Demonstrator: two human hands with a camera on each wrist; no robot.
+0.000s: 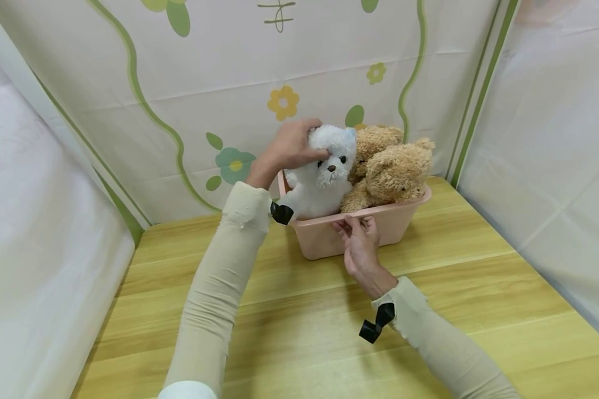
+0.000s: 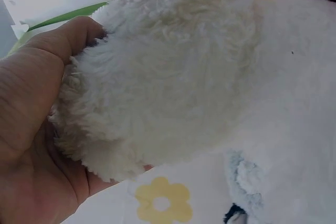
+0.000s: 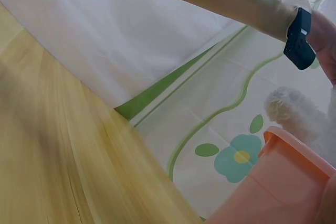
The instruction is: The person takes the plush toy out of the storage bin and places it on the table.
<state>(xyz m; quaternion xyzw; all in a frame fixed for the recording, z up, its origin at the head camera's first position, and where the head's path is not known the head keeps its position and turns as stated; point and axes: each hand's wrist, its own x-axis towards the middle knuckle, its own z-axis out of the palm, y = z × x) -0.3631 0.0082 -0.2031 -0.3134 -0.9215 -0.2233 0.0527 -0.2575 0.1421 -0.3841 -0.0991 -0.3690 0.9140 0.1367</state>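
A white plush toy (image 1: 311, 194) with dark eyes and a brown nose sits upright in the left end of a pink plastic tub (image 1: 314, 242). My left hand (image 1: 292, 147) grips its head, the thumb on its face. In the left wrist view the thumb and palm of that hand (image 2: 37, 108) curve around the white fur (image 2: 168, 77); most of the fingers are hidden behind it. My right hand (image 1: 361, 244) pinches the tub's front rim near its middle. Two brown teddy bears (image 1: 401, 172) lean together in the tub's right part.
The tub stands on a wood-grain table (image 1: 289, 332), close to a white fabric backdrop (image 1: 194, 72) printed with flowers and vines. White cloth walls (image 1: 544, 155) rise at both sides. A black strap (image 1: 379, 321) hangs from the right sleeve.
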